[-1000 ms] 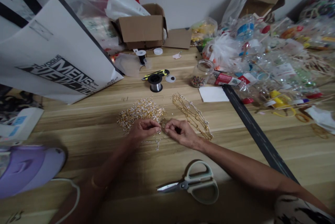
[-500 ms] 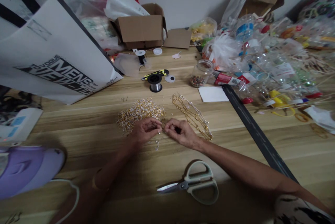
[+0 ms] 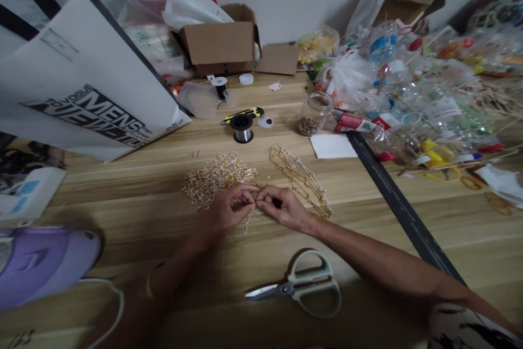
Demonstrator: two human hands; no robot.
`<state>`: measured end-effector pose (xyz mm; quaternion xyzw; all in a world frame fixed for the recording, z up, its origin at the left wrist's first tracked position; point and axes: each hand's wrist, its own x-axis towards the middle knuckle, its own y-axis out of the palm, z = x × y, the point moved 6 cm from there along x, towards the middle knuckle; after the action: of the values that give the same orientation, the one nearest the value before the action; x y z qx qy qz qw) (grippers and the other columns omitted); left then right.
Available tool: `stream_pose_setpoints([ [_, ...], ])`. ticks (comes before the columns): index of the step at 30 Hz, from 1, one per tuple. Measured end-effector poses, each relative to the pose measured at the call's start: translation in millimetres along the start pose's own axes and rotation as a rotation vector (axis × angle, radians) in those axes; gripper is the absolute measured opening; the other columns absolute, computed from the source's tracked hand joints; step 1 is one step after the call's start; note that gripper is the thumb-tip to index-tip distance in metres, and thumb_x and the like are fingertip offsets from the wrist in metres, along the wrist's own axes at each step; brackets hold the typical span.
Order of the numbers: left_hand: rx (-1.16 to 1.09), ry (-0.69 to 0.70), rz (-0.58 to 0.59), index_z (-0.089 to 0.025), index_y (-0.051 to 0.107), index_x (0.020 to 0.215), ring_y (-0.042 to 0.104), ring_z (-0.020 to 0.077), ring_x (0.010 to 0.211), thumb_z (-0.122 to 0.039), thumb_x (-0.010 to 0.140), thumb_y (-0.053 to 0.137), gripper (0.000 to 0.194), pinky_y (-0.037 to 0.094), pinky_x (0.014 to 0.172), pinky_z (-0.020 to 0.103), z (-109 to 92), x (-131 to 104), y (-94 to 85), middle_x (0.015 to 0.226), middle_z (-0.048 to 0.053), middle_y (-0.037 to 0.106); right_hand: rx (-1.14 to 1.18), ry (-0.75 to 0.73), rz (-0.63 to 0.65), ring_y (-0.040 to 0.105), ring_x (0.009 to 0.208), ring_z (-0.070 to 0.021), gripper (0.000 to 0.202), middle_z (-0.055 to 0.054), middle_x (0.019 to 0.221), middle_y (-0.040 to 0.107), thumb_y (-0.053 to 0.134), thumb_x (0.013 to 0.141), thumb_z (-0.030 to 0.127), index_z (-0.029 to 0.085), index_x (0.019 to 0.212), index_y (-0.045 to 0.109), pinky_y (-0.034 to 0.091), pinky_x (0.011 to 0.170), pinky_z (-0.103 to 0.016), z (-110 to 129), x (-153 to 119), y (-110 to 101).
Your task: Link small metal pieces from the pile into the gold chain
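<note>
My left hand [image 3: 231, 208] and my right hand [image 3: 284, 207] meet fingertip to fingertip over the wooden table. Each is pinched closed; whatever lies between the fingertips is too small to name. A short beaded strand [image 3: 245, 226] shows just below my left fingers. Behind my left hand spreads a pile of gold and silver beads [image 3: 218, 175]. Gold and silver bead chains [image 3: 302, 180] lie beyond my right hand. Nearer to me, scissors [image 3: 300, 283] with pale handles rest on the table, blades pointing left.
Farther back are a wire spool [image 3: 242, 130], a yellow cutter [image 3: 253, 113], a jar of beads [image 3: 312, 115] and a white pad [image 3: 333, 146]. A white bag [image 3: 81, 82] and a purple device [image 3: 49, 262] stand left. Plastic bottles [image 3: 433, 98] crowd the right, beside a dark strip [image 3: 400, 202].
My left hand has moved slightly right, and its fingertips now touch those of my right hand. My right hand has hardly moved.
</note>
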<state>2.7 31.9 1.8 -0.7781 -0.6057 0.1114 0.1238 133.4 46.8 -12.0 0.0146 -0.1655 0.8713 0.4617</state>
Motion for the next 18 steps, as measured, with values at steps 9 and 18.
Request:
stream_pose_setpoints([
  [9, 0.096, 0.085, -0.044, -0.014, 0.06, 0.098, 0.062, 0.013, 0.07, -0.014, 0.074, 0.058, 0.024, 0.049, 0.069, 0.024, -2.1, -1.5, 0.8, 0.075, 0.002, 0.064, 0.018, 0.007, 0.001, 0.035, 0.05, -0.0066, 0.012, 0.006, 0.057, 0.04, 0.055, 0.083, 0.023, 0.014, 0.077, 0.058, 0.027, 0.048, -0.018, -1.2, 1.0, 1.1],
  [18, 0.294, 0.246, -0.093, -0.017, 0.061, 0.102, 0.063, 0.0126, 0.071, -0.013, 0.077, 0.057, 0.025, 0.051, 0.07, 0.023, -6.2, -5.8, 2.3, 0.079, 0.002, 0.067, 0.001, 0.017, 0.007, 0.036, 0.051, -0.0068, 0.015, 0.004, 0.059, 0.046, 0.055, 0.084, 0.026, 0.014, 0.077, 0.058, 0.028, 0.048, -0.018, -0.9, 1.3, 2.1],
])
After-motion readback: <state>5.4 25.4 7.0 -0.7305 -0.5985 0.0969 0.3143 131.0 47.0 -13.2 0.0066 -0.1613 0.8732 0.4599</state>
